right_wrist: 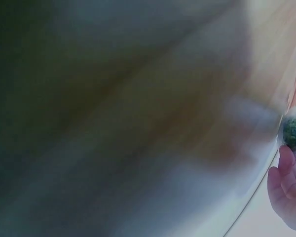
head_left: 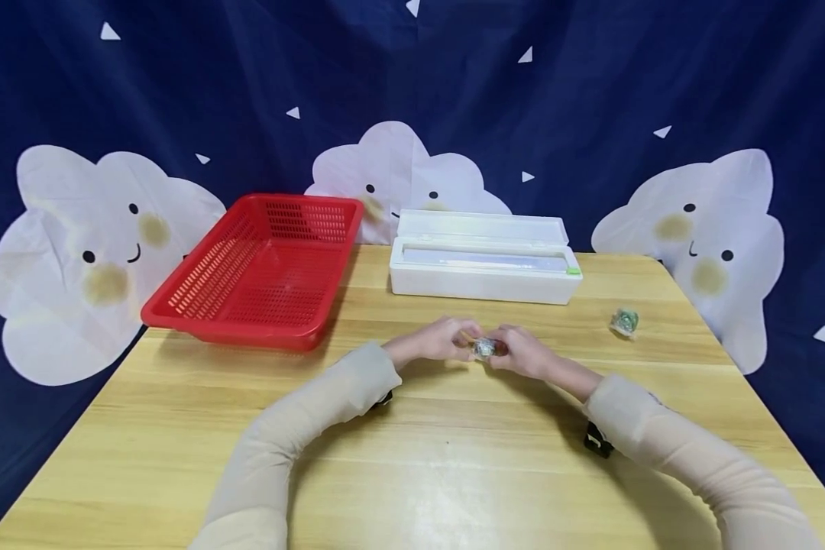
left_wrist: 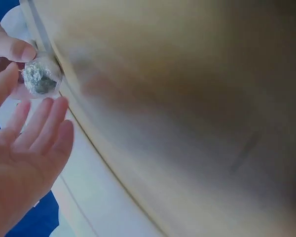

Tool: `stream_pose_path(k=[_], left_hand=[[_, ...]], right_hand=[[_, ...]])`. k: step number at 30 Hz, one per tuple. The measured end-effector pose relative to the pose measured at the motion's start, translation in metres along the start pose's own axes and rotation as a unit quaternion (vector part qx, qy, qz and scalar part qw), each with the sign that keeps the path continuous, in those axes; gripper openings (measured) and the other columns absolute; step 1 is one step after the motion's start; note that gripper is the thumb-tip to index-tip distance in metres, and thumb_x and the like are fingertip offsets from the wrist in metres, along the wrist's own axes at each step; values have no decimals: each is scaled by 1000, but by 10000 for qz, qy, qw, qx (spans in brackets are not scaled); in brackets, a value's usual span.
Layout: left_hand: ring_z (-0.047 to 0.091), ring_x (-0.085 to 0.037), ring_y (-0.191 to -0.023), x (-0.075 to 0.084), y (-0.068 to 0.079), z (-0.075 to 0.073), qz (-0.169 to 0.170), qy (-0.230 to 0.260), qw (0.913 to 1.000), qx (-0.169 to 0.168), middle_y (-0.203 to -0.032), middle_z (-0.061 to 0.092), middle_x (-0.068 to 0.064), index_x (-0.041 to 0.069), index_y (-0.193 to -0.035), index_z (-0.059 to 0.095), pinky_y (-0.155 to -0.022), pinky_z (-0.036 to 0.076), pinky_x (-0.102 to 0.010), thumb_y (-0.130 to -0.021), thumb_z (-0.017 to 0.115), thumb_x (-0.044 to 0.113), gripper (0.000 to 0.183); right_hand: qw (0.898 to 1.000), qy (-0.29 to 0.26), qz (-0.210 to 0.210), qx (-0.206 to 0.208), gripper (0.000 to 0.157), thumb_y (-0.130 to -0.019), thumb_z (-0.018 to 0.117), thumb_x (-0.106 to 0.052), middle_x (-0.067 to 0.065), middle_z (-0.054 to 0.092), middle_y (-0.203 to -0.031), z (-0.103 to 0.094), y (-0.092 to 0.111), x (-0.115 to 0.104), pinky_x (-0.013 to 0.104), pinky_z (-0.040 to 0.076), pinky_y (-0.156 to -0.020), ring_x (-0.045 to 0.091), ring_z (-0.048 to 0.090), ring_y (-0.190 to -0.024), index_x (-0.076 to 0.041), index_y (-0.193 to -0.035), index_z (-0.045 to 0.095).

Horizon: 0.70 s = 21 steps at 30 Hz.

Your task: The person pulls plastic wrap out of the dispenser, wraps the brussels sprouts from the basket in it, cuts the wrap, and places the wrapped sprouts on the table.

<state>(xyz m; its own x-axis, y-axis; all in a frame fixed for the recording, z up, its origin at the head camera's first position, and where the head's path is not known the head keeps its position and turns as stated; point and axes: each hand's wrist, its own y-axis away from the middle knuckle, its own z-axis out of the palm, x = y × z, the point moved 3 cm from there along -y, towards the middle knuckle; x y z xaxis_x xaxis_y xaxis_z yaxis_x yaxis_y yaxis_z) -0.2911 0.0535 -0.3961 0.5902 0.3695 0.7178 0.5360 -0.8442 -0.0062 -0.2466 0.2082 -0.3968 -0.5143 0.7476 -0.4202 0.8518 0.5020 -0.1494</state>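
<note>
A small round green thing in clear plastic wrap is between the two hands, above the table. My right hand holds it; in the right wrist view, fingertips rest against the wrapped green thing. My left hand is at its other side. From the left wrist, the left hand shows spread, mostly straight fingers just below the crinkled wrap, its thumb at the near edge. A second wrapped green bundle lies on the table at the right.
Behind the hands stands a long white box with its lid raised and a shiny clear roll inside. A red perforated basket sits at the left of the wooden table. A dark blue cloth with clouds hangs behind.
</note>
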Motion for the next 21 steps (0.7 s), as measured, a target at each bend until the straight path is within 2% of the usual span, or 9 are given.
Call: stream_pose_path(k=[4,8,13,16,21], left_hand=[[57,-29,-105,0,12,-6,221,385,9984,351,-123,55,-15,-1,-123,50,-89,46,-35,-80,69,11,48],[55,-30,-108,1,24,-12,230,576,9966,549,-125,54,-13,0,-124,50,-91,43,-43,-79,70,11,51],[54,-32,-108,3,39,-19,333,785,9935,754,-124,54,-14,0,-125,49,-91,42,-47,-77,71,7,53],[54,-34,-109,4,50,-24,333,832,9921,880,-124,54,-15,0,-124,50,-91,42,-49,-77,71,6,52],[54,-35,-107,2,77,-31,313,735,9910,1070,-124,54,-17,1,-122,51,-90,42,-50,-76,71,7,50]], right_hand=[[9998,121,-17,164,34,-71,68,-10,5,57,-75,-4,8,5,19,37,-52,9,44,-61,10,-99,63],[9996,105,100,251,35,-70,67,-8,6,58,-75,-10,18,13,21,38,-52,11,45,-62,11,-98,63],[9989,190,391,190,35,-71,68,-7,14,63,-84,-20,34,27,25,44,-58,15,52,-69,12,-99,62],[9977,276,595,149,33,-72,68,-7,16,64,-85,-28,47,38,25,43,-57,15,53,-69,12,-98,62],[9941,480,964,99,31,-73,68,-9,16,64,-84,-44,69,54,27,42,-57,17,53,-69,10,-98,63]])
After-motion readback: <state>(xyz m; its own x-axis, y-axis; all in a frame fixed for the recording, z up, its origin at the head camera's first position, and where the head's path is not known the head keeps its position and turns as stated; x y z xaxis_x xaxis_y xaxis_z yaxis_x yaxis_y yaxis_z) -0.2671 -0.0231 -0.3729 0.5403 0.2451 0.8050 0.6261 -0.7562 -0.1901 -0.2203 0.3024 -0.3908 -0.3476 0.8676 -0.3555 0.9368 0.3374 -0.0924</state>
